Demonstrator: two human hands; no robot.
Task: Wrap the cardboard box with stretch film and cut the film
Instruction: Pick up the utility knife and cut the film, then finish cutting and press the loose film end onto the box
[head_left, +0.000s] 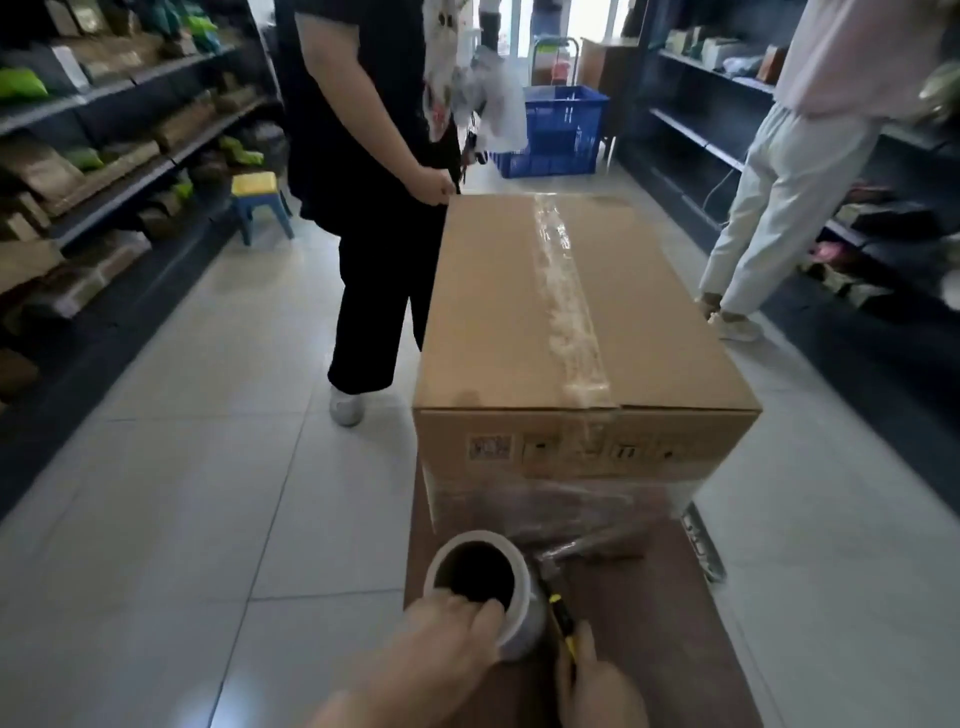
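Observation:
A large cardboard box (524, 312) stands on a brown platform (649, 623), its top seam taped and its lower part wrapped in clear stretch film (561, 504). My left hand (447, 639) grips the stretch film roll (511, 603) by its hollow core, just in front of the box. A twisted strand of film (587, 540) runs from the roll to the box. My right hand (597, 680) holds a yellow and black utility knife (563, 618) with its tip at the film beside the roll.
A person in black (363, 208) stands at the box's far left corner. Another person in light trousers (779, 197) stands at the right shelves. Stocked shelves (104, 156) line both sides of the aisle. A blue crate (561, 130) and a small stool (260, 202) sit farther back.

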